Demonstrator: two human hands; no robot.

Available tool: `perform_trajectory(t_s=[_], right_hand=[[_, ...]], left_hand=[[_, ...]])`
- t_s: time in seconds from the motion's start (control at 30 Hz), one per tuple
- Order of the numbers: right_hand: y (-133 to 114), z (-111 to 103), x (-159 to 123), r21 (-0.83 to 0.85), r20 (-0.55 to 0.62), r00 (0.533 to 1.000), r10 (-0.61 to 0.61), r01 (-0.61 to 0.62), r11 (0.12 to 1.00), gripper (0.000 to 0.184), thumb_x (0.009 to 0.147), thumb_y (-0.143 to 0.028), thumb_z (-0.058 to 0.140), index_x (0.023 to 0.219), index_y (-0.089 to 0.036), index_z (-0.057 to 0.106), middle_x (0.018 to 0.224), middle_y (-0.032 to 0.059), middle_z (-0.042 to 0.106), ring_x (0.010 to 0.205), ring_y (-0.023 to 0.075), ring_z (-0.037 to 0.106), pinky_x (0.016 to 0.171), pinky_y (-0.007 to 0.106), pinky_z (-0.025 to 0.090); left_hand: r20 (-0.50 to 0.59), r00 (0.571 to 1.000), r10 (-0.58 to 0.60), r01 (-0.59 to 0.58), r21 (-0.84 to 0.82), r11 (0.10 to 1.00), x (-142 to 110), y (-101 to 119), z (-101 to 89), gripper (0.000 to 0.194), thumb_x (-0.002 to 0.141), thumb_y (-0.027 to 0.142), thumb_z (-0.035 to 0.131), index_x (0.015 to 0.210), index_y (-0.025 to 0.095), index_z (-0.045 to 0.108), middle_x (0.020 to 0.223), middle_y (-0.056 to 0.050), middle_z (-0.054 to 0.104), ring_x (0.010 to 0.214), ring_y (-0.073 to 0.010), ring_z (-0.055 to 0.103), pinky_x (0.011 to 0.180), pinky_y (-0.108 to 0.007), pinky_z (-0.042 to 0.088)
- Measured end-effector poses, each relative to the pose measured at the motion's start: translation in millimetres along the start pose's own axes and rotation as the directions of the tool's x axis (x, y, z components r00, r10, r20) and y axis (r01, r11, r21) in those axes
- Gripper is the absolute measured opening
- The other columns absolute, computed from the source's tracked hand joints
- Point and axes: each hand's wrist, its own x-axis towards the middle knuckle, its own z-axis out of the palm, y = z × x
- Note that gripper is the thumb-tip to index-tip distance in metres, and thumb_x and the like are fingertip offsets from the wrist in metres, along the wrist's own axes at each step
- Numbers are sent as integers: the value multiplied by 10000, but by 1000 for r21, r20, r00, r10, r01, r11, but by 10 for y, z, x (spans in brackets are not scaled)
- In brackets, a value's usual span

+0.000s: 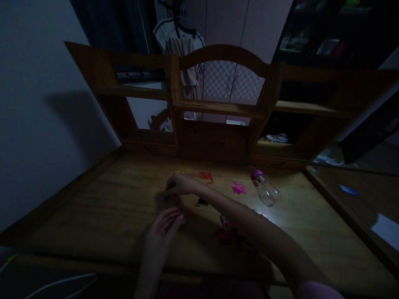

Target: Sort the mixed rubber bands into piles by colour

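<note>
My right hand (180, 185) reaches across to the left over the wooden desk, fingers bent down and pinched together near a small dark blue bit that I cannot make out. Closer to me, my left hand (163, 226) is curled, thumb and fingertips together; anything between them is too dim to name. A dark looped bundle (202, 202) lies beside my right wrist. Behind that wrist are a red-orange bundle of strands (206, 177) and a bright pink bundle (238, 187). A yellow bit (179, 171) shows just past my right hand.
A clear bottle with a pink cap (264, 189) lies at the right of the desk (118, 199). Red and dark items with shiny metal parts (227, 228) are partly hidden under my right forearm. A wooden shelf unit (218, 108) rises along the back edge. The room is dim.
</note>
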Motion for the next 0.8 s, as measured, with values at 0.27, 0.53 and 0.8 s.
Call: perform_trajectory(t_s=[0.27,0.53,0.8], right_hand=[[37,-156,-53,79,19,999,-49,47,996,313,873,-313,656,1133,-140,673,881,57,747,691,136,680,624,202,498],[89,-247,-319,355,-66,994,-92,110,928,391,1029,-343,370,1369,-198,499,1357,96,584,1174,139,592,980,274,470],[307,-492,-659,214,-220,970,105,-57,975,283,988,-276,437,1076,-126,661,1047,113,715,894,150,692,777,242,538]], left_hand=[[-96,986,133,-119,143,983,256,-47,-169,341,688,332,721,973,163,645,956,-92,737,904,-231,718,855,-369,587],[-110,957,267,-193,444,875,647,-7,-204,296,758,267,627,1032,163,670,976,-113,739,809,-225,722,782,-388,591],[62,923,379,-311,698,645,797,221,-429,342,910,396,472,1142,213,644,1195,-94,663,1108,-269,626,1002,-455,467]])
